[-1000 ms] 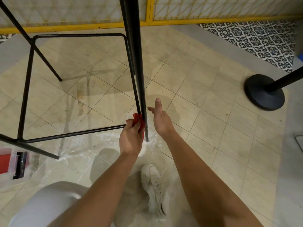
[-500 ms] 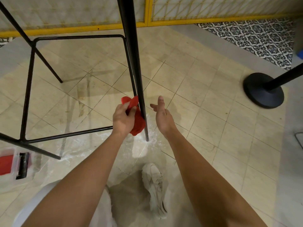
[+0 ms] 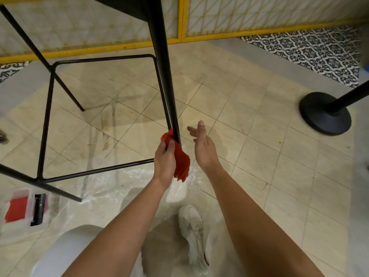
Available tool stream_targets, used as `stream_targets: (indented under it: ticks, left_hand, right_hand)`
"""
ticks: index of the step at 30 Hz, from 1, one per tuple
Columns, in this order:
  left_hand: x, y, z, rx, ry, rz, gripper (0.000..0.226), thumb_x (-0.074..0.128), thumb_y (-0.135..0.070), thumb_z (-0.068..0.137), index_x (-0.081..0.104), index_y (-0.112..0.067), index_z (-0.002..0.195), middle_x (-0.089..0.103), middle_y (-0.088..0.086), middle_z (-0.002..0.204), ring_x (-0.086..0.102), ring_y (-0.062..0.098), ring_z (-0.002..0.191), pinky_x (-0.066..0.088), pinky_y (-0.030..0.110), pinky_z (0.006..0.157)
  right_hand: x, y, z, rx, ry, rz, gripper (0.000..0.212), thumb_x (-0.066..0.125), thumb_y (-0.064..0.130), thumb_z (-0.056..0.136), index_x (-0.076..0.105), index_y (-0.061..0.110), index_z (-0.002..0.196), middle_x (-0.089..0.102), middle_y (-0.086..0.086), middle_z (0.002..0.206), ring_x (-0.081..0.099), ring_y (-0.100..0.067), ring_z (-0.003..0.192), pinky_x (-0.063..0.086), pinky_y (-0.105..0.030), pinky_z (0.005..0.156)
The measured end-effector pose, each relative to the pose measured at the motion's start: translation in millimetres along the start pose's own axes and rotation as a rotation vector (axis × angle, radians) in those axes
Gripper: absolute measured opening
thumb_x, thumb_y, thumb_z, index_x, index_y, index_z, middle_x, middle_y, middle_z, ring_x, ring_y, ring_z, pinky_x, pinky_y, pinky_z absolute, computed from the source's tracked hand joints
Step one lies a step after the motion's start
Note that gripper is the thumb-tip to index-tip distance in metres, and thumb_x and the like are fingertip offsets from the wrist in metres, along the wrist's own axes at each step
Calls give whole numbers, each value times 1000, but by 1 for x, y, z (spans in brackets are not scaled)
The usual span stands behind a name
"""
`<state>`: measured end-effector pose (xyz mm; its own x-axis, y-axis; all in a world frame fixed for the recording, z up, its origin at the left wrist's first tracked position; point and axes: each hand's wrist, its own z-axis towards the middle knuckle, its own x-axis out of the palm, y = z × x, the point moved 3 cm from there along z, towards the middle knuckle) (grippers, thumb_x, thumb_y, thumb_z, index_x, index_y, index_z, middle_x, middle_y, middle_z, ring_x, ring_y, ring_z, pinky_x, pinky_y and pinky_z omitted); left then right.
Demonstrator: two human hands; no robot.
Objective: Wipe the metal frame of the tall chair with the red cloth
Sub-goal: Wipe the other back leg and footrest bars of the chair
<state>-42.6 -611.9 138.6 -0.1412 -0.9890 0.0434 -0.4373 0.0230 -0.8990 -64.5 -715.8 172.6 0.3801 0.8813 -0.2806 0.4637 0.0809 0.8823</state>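
The head camera is my only view. It looks down at the tiled floor (image 3: pixel 259 160), where the tall chair's metal frame (image 3: pixel 47 116) stands toward the far left, close to the floor's far edge.

The step in hand is the wiping of the near leg (image 3: pixel 164 76), low down. My left hand (image 3: pixel 164 158) grips the red cloth (image 3: pixel 181 162), fingers curled round it, and presses its upper fold against the left side of the leg just above the foot. The rest of the cloth hangs loose below the hand, toward the floor. My right hand (image 3: pixel 204 150) is released and holds nothing. Its fingers are straight and it hovers just right of the leg without touching it.

I judge the frame far from done. The footrest bar (image 3: pixel 95 171) runs off to the left from behind the left hand, and the other legs stand well apart from the cloth.

The next move calls for wrapping the cloth round the leg rather than pressing one side, then sliding along its length. The free hand could steady the leg — the chair looks light enough to skid on these tiles. After that comes the footrest bar, the nearest bare metal.
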Motion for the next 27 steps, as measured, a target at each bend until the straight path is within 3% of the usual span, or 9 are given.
stream_targets:
  ticks: [6, 12, 15, 18, 20, 23, 27]
  left_hand:
    - [-11, 2, 10, 14, 43, 274, 29, 38, -26, 100, 53, -21, 124, 57, 6, 121, 55, 19, 106, 45, 36, 95]
    - [-22, -23, -11, 119, -13, -201, 25, 47, -12, 97, 62, -11, 117, 63, 10, 107, 57, 21, 100, 45, 31, 92]
    - [-19, -36, -16, 169, 32, -266, 28, 43, -13, 98, 61, -12, 119, 61, 10, 105, 56, 19, 96, 46, 31, 88]
    - [-11, -32, -12, 174, 43, -119, 35, 42, -29, 95, 56, -25, 127, 62, 7, 119, 58, 22, 109, 45, 40, 98]
    - [-3, -26, -8, 188, 34, 36, 38, 38, -36, 95, 51, -33, 131, 57, 1, 123, 54, 17, 112, 42, 39, 102]
    - [4, -15, -2, 167, -5, 140, 33, 30, -34, 102, 47, -35, 130, 51, -4, 127, 48, 10, 115, 37, 34, 105]
    - [4, 13, 8, 63, 27, 193, 34, 28, -29, 102, 45, -26, 132, 50, 1, 124, 49, 14, 113, 39, 37, 104]
  right_hand:
    - [1, -3, 1, 17, 19, -37, 67, 10, 58, 95, 55, 21, 129, 51, -4, 138, 43, -21, 129, 27, -42, 112]
    - [-5, -14, -12, 7, -42, -8, 65, 10, 56, 96, 57, 23, 127, 53, -1, 136, 46, -19, 126, 29, -41, 111]
    - [-6, -14, -15, -12, -58, 22, 63, 10, 53, 97, 57, 22, 126, 54, -1, 134, 46, -19, 125, 30, -41, 110]
    - [-4, -10, -17, -41, -71, 53, 62, 11, 49, 98, 58, 19, 126, 56, -1, 131, 48, -17, 123, 31, -39, 109]
    - [-1, -13, -17, -21, -61, 58, 62, 13, 49, 99, 59, 18, 126, 57, -1, 130, 50, -17, 122, 33, -35, 107]
    - [5, -17, -15, 24, -43, 84, 62, 14, 50, 99, 57, 15, 127, 56, -2, 131, 49, -17, 123, 34, -27, 101]
    - [12, -19, -11, 46, -43, 84, 62, 13, 50, 99, 56, 16, 128, 54, -1, 133, 47, -18, 124, 33, -34, 108]
